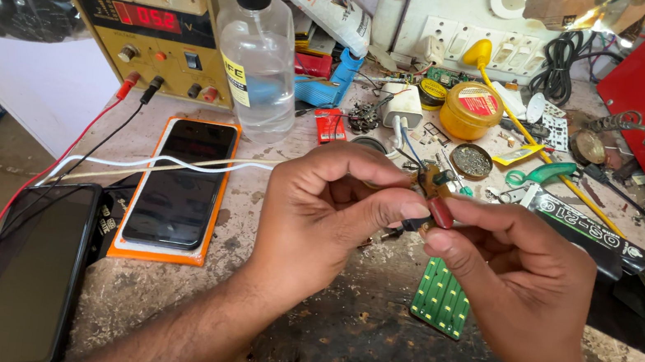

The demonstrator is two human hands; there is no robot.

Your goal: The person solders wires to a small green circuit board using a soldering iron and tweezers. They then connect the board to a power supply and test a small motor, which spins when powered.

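Observation:
My left hand [327, 207] and my right hand [522, 270] meet above the middle of a worn workbench [158, 292]. Together they pinch a small brown circuit board [432, 180] that carries a dark red component [441, 212] and thin wires. My left thumb and fingers grip the board from the left. My right fingertips hold it from the right, just under the red part. A green LED strip board [440, 300] lies on the bench below the hands.
Two phones [176, 187] [28, 275] lie at the left, one in an orange case. Behind them stand a yellow bench power supply [149, 13] and a clear spray bottle [257, 60]. A yellow tin [471, 109], tools and wires crowd the right side.

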